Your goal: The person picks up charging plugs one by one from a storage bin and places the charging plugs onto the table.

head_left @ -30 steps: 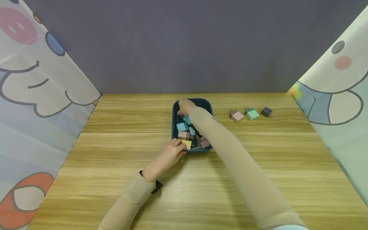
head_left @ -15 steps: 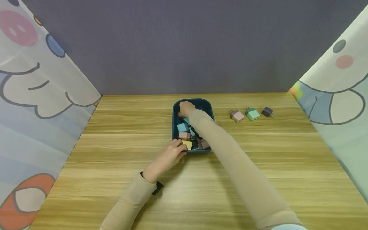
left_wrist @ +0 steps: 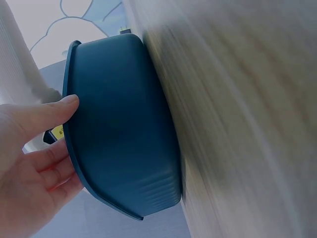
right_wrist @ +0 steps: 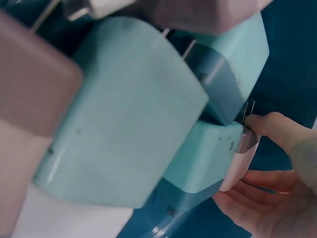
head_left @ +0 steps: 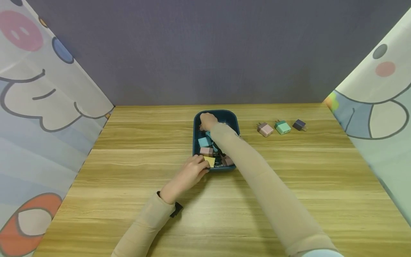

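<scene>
From the head view, the near left corner of the dark blue bin (head_left: 229, 116) is held by the left hand (head_left: 191, 169), while the far end is reached into by the right hand (head_left: 208, 121), whose fingers are hidden here. Out on the desk (head_left: 144, 142), to the right and well apart from the bin, a loose row is made by a pink charger (head_left: 265, 129), a green charger (head_left: 283, 127) and a navy charger (head_left: 298, 124). More are heaped inside, a yellow charger (head_left: 210, 161) being seen just beside the left fingers. Over to the left wrist view: the rim (left_wrist: 69, 64) is pinched there, thumb outside, fingers behind, apparently so that the bin is braced. And now the right wrist view, where a pale pink charger (right_wrist: 238, 166) inside the bin is pinched between thumb and fingers, its prongs (right_wrist: 249, 110) in sight beside the thumb and a teal charger (right_wrist: 203, 158) close by; contact between the two cannot be told. The step in hand is judged to be one charger's picking from the heap; next, a firm pinch and a clean lift past its neighbours would be called for.
</scene>
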`<state>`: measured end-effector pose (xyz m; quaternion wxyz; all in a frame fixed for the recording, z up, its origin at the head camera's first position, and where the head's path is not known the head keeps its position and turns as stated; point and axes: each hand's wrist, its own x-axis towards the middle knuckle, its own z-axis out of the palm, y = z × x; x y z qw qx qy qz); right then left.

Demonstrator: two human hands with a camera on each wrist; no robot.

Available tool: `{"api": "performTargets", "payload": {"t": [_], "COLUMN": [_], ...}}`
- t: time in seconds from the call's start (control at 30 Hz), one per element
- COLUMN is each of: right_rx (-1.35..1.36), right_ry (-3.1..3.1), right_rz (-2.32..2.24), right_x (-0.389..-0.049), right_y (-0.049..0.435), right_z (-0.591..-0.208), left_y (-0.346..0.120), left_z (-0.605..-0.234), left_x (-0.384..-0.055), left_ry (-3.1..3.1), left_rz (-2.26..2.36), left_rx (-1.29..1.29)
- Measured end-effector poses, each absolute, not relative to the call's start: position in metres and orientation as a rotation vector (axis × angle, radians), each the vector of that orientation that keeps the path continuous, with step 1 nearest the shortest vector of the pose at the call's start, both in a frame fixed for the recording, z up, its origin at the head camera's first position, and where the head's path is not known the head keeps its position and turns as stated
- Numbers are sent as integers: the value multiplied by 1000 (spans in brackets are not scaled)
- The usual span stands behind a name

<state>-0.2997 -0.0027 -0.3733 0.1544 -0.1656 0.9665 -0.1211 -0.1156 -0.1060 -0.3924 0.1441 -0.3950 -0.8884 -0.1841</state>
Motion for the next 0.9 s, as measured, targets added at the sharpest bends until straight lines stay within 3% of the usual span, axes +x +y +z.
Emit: {"api": "performTargets", "payload": {"t": [0.9], "right_rx": [-566], "right_ry": [2759], "right_rz": [-275], "right_x": [-303], "right_y": [1], "right_z": [-338], "left_y": [-106], "left_z": [-394], "left_x": [-116], "left_ry": [-2563], "left_rz": [-549], "left_rx": [-1127]}}
